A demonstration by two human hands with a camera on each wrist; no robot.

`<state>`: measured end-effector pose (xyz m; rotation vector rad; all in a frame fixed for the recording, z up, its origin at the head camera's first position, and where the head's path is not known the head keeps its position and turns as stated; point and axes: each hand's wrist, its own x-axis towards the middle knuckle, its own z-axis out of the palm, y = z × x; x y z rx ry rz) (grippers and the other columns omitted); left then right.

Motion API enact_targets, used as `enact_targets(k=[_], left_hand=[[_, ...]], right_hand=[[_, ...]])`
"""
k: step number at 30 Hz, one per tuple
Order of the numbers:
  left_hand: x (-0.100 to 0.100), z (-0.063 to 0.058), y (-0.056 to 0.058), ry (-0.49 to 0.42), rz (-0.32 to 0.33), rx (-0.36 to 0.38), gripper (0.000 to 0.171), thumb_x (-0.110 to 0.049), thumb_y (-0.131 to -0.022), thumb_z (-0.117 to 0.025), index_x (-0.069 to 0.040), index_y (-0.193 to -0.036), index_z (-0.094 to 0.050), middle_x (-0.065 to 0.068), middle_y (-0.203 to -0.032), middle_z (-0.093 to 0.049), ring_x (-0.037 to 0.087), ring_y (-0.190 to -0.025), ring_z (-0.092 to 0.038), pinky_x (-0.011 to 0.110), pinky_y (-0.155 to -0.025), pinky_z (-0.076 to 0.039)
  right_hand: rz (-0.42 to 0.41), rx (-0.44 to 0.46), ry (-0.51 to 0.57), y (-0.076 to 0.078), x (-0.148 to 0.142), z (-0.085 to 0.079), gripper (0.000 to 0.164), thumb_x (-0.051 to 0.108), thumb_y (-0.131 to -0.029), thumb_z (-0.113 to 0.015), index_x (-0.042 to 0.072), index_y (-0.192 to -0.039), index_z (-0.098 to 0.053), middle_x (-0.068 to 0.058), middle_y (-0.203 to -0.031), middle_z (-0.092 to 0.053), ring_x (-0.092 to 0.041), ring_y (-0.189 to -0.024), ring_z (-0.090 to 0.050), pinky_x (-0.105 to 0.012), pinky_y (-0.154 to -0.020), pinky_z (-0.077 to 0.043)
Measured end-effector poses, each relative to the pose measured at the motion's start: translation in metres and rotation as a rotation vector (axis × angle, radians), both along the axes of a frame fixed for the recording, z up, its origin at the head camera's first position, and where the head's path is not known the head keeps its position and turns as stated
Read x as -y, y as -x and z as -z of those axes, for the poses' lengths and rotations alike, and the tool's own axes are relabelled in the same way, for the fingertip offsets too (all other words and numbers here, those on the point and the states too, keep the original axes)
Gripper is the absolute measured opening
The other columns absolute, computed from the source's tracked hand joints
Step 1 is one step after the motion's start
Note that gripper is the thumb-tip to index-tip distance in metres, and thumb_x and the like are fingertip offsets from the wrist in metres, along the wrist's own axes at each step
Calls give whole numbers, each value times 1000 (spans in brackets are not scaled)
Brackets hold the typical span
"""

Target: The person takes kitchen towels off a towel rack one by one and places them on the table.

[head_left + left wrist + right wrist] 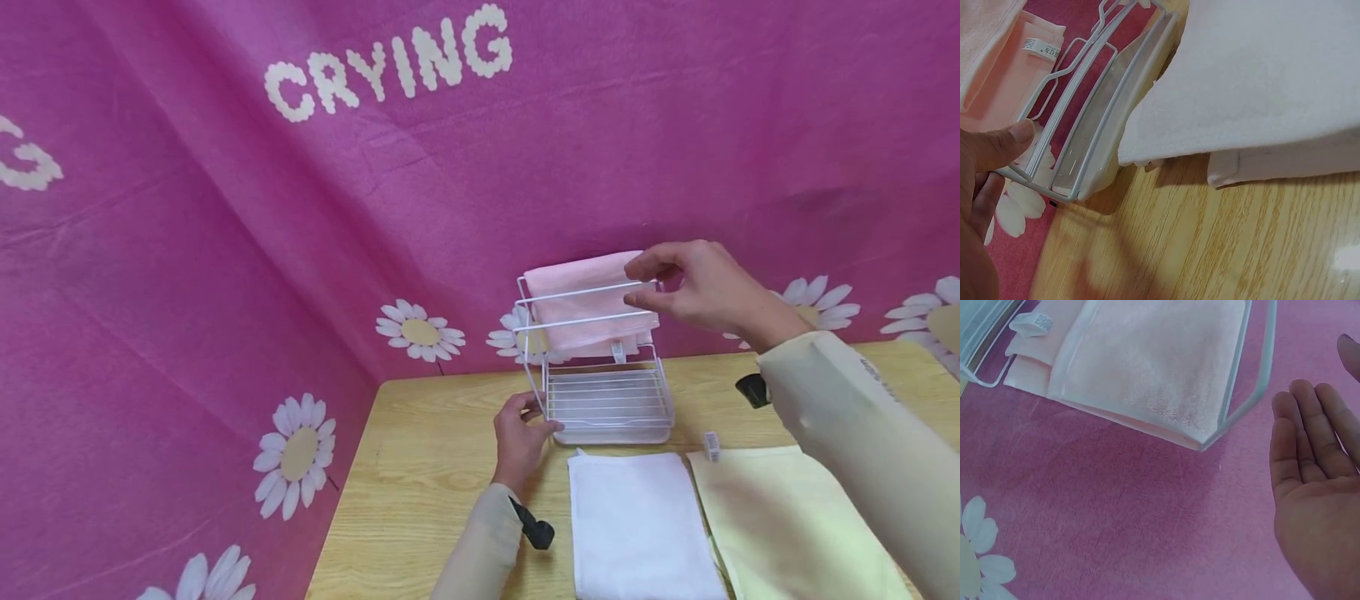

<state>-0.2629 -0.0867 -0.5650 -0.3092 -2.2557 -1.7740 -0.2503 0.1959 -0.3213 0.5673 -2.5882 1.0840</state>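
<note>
A white wire rack (592,323) stands on the table with a clear plastic tray (611,434) at its base. Over its rear top bar hangs a folded pink towel (577,279), its white label dangling below. My left hand (519,437) holds the rack's lower left side; in the left wrist view the thumb (1007,142) lies over the wire and the fingers are below. Beside the rack's upper right corner is my right hand (701,283). The right wrist view shows its palm (1325,512) and fingers extended, apart from the towel and holding nothing.
In front of the rack lie a folded white towel (637,525) and, to its right, a pale yellow towel (795,525) with a label. A pink cloth backdrop (600,167) with daisies hangs close behind the wooden table (405,467).
</note>
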Motion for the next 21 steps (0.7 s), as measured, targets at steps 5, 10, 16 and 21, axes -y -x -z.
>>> enact_targets(k=[5,10,16,21], left_hand=[[-3,2,0,-17,-12,-19,45,16,-65,-86,6,-106,-70,24,-103,-68,23,-92,-67,31,-85,-60],[-1,4,-1,16,-16,-19,44,13,-66,-87,7,-107,-70,21,-103,-68,30,-94,-68,27,-84,-60],[1,6,-1,8,-16,-28,45,14,-66,-87,8,-107,-70,23,-104,-68,34,-95,-67,25,-84,-59],[0,4,2,-17,-2,-62,46,17,-62,-86,10,-105,-69,24,-102,-68,28,-92,-68,34,-84,-61]], right_hand=[[-7,58,17,21,7,-5,38,27,-86,-80,3,-114,-73,-11,-105,-72,-25,-95,-61,-33,-79,-50],[-7,109,0,37,18,-8,37,23,-87,-79,1,-116,-71,-13,-106,-71,-29,-100,-62,-46,-87,-51],[-14,168,-17,54,28,-11,39,21,-88,-78,-1,-119,-70,-16,-111,-70,-31,-103,-60,-47,-88,-52],[-7,151,-29,64,32,-13,39,15,-87,-78,-5,-118,-69,-20,-111,-70,-34,-103,-64,-50,-91,-54]])
